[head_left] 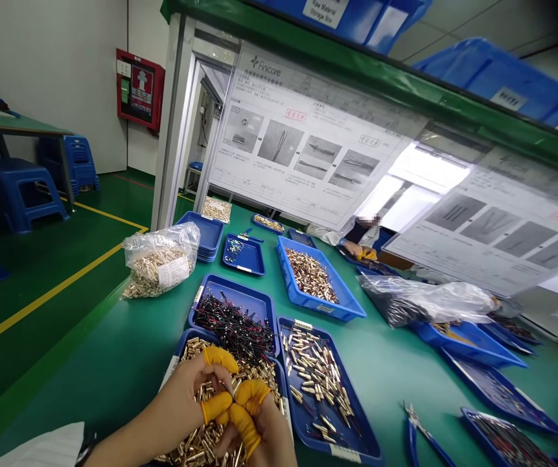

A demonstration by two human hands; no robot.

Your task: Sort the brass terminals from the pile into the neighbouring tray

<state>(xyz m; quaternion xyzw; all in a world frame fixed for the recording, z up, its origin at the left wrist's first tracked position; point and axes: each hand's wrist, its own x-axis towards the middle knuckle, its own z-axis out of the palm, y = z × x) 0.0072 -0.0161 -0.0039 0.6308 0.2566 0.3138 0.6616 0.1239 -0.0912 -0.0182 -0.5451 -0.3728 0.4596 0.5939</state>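
My left hand point(199, 388) and my right hand point(264, 425), with yellow finger cots on, meet fingertip to fingertip. Both are closed in a pinch; a tiny piece between them is mostly hidden, too small to name. Under them lies a blue tray of brass-coloured metal sleeves point(196, 444), partly covered by my hands. Just beyond it, another blue tray holds a heap of black and red wired parts point(232, 324). To the right, a blue tray point(363, 447) contains brass sleeves with short dark wires point(315, 370).
A blue bin of copper-coloured parts point(310, 275) stands farther back. At left are a bag of brass parts point(162, 259) and stacked trays point(205, 233). Blue-handled pliers point(419, 431) lie at right. Instruction sheets point(293, 143) hang overhead. Across the table, a co-worker's hands point(361, 251) show.
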